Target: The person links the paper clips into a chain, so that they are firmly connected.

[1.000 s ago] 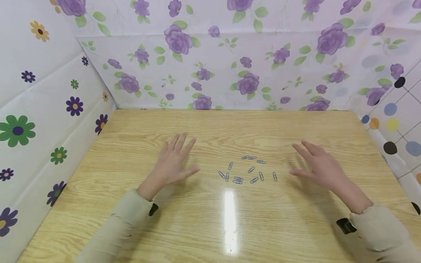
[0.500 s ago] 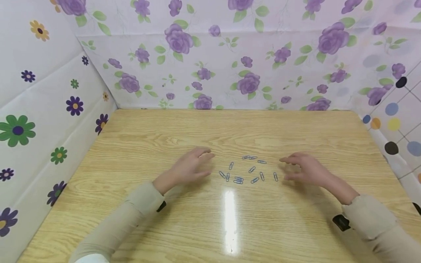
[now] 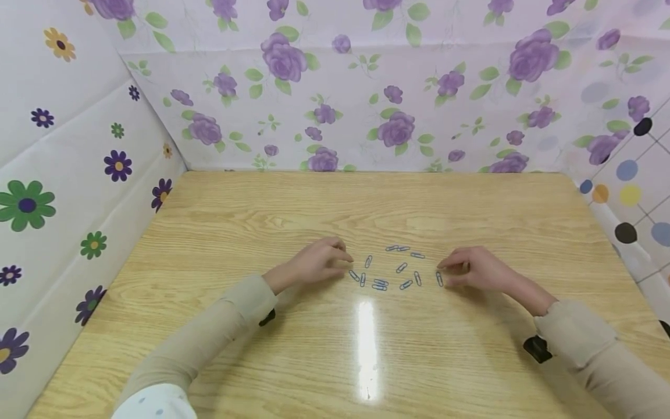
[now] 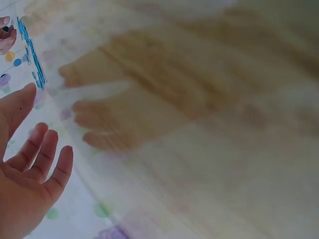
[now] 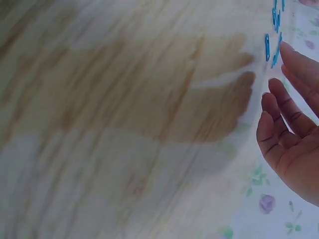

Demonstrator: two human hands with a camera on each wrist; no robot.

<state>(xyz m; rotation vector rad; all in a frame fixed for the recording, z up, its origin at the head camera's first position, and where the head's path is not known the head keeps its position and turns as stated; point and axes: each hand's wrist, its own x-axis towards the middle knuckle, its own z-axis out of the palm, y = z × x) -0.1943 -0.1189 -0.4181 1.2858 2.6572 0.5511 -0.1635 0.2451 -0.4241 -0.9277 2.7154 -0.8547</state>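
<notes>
Behind the wood-grained tabletop (image 3: 293, 361) we see a pale backdrop cloth (image 3: 345, 81) printed with purple roses and green leaves. A white cloth (image 3: 68, 145) with coloured daisies stands to the left, and a dotted white cloth (image 3: 646, 198) with thin dark lines to the right. White glare (image 3: 366, 355) streaks the near part of the tabletop.

We count about a dozen blue paper clips (image 3: 401, 267), slim loops of wire, scattered flat near the middle of the tabletop, between the two hands. They point in different directions; two lie side by side at the near edge of the group, and two more sit nearly end to end at the far edge.

The left hand (image 3: 321, 261) is just beside the leftmost clip (image 3: 354, 275), its grip released and holding nothing, with thumb and forefinger apart; from the left wrist we see the other fingers spaced and slightly bent. The right hand (image 3: 484, 269) also has a loose, parted grip: its forefinger is near the far end of the rightmost clip (image 3: 439, 279), its thumb beside the near end. We cannot tell whether either fingertip touches it. Beige sleeves (image 3: 209, 326) cover both arms.
</notes>
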